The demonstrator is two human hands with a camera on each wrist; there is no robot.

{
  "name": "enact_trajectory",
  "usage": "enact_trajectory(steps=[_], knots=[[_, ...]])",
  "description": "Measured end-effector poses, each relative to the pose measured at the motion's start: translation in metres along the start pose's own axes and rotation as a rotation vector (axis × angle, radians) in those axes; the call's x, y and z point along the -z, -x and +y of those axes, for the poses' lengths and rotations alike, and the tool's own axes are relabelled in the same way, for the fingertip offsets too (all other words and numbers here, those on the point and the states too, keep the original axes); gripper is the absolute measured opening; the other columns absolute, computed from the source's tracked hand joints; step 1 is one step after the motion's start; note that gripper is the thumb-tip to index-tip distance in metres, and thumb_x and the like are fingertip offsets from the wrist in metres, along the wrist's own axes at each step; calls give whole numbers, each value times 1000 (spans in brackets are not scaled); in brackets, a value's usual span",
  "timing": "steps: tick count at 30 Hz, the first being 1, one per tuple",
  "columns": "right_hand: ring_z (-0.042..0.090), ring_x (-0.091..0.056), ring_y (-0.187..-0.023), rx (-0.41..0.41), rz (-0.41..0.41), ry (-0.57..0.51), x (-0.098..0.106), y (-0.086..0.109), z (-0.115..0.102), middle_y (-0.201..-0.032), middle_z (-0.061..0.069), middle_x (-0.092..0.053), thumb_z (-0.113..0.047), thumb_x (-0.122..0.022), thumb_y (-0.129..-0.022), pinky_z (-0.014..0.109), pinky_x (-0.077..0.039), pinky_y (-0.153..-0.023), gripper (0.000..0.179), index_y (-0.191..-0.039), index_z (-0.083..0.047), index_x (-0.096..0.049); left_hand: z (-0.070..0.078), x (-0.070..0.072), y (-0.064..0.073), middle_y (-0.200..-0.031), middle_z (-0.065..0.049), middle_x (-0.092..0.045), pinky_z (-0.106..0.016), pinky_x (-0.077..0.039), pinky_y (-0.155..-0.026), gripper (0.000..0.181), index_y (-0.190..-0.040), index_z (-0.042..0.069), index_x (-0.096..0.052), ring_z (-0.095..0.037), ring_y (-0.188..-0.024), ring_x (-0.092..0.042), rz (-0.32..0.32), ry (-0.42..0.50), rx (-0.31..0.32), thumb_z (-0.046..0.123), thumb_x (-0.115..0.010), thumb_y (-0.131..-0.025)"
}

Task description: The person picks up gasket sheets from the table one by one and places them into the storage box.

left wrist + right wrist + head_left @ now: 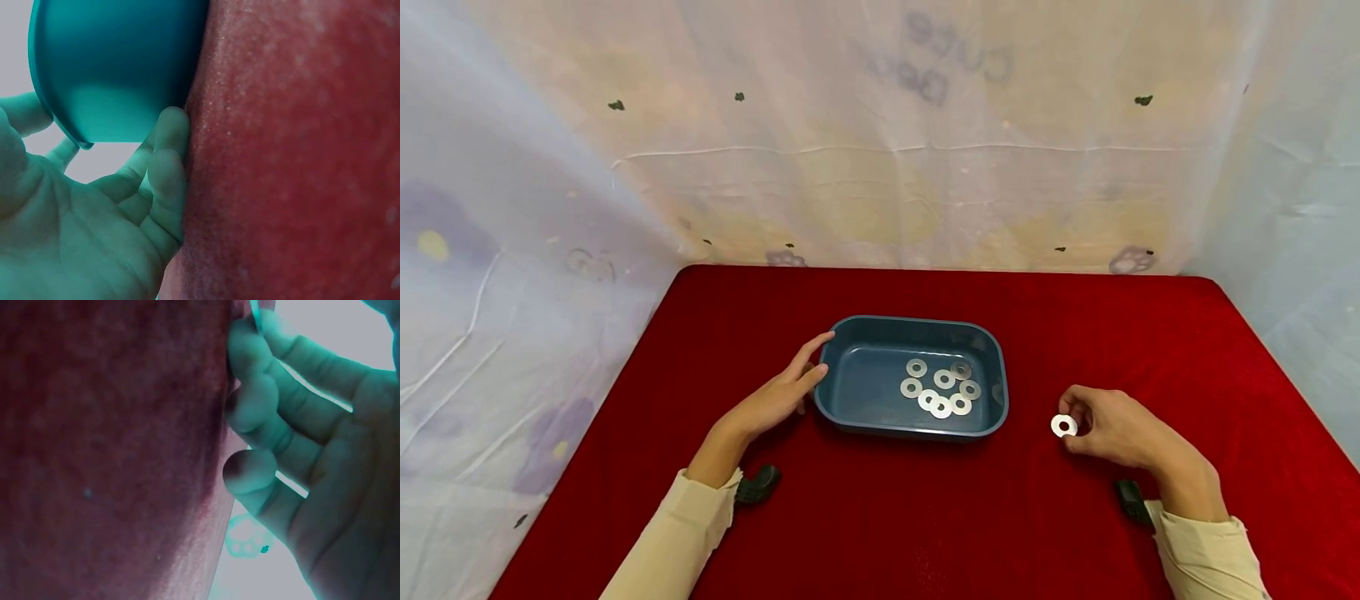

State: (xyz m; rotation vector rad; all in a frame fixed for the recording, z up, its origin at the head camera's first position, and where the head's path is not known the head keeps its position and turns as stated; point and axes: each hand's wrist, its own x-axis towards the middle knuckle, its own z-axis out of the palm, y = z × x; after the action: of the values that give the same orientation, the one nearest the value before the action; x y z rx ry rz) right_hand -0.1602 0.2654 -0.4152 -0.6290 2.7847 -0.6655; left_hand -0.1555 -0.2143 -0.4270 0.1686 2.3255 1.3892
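Note:
A blue-grey plastic basin [880, 421] with rounded corners stands in the middle. Several flat metal washers [911, 388] lie on its floor, mostly toward the right side, some overlapping. My left hand [772, 402] touches the basin's left rim with thumb and index finger spread apart. In the left wrist view, the other fingers [167, 181] rest low beside the basin's outer wall [119, 94]. To the right of the basin, my right hand [1112, 427] pinches one washer [1055, 427] between thumb and fingers, close over the cloth. Only a thin edge of it shows in the right wrist view.
A red cloth [880, 517] covers the table. Pale printed curtains [880, 200] hang behind it and along both sides. Dark wrist devices [758, 485] sit at both sleeve cuffs.

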Motion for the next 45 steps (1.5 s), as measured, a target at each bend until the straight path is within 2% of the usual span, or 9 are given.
enact_trajectory(steps=[7,12,16,20,25,33,40,45], knots=[[-1,-48,-68,60,-61,-104,4,3,7,-81,-8,-59,-12,-81,-79,21,-43,-61,28,-102,-18,-65,0,0,0,-103,-12,-41,-36,-40,-70,53,-149,61,-9,-27,-72,-45,0,-4,-2,51,-37,-106],[-1,-50,-68,110,-92,-168,7,5,10,-83,-6,-61,-17,-84,-79,20,-45,-61,33,-106,-15,-65,0,0,0,-110,-13,-42,-36,-41,-70,53,-149,61,-9,-28,-74,-45,-1,-3,-4,48,-37,-106],[-2,-50,-67,106,-90,-153,8,5,11,-81,-8,-61,-21,-85,-78,20,-45,-61,32,-104,-15,-68,0,0,0,-111,-13,-42,-36,-41,-70,53,-150,60,-8,-28,-74,-44,-2,-5,-9,48,-37,-106],[-2,-50,-68,85,-79,-127,8,4,10,-80,-9,-61,-21,-86,-77,20,-44,-61,30,-101,-16,-69,0,0,-1,-100,-12,-40,-35,-40,-70,53,-150,60,-8,-27,-73,-44,-5,0,-11,51,-37,-106],[-2,-49,-68,88,-78,-127,8,4,11,-80,-8,-60,-21,-86,-77,20,-44,-61,31,-102,-15,-69,0,1,-1,-96,-12,-40,-35,-40,-70,54,-149,61,-9,-27,-72,-44,-4,1,-8,55,-38,-104],[-2,-49,-68,92,-101,-147,9,3,11,-80,-8,-59,-21,-84,-79,20,-44,-61,31,-105,-14,-69,-1,1,-1,-117,-13,-43,-35,-42,-71,53,-149,60,-9,-28,-76,-45,-4,-1,-13,50,-38,-106],[-2,-48,-65,58,-86,-119,9,3,9,-75,-10,-58,-21,-85,-78,20,-43,-59,27,-101,-16,-72,1,1,0,-92,-11,-40,-34,-41,-69,54,-150,58,-9,-26,-71,-44,-4,1,-17,52,-38,-105],[-2,-48,-62,36,-42,-94,7,3,8,-72,-12,-57,-23,-85,-78,20,-42,-57,21,-95,-19,-73,1,1,0,-90,-11,-40,-34,-41,-68,54,-150,59,-9,-26,-69,-44,-3,2,-13,53,-38,-105]])
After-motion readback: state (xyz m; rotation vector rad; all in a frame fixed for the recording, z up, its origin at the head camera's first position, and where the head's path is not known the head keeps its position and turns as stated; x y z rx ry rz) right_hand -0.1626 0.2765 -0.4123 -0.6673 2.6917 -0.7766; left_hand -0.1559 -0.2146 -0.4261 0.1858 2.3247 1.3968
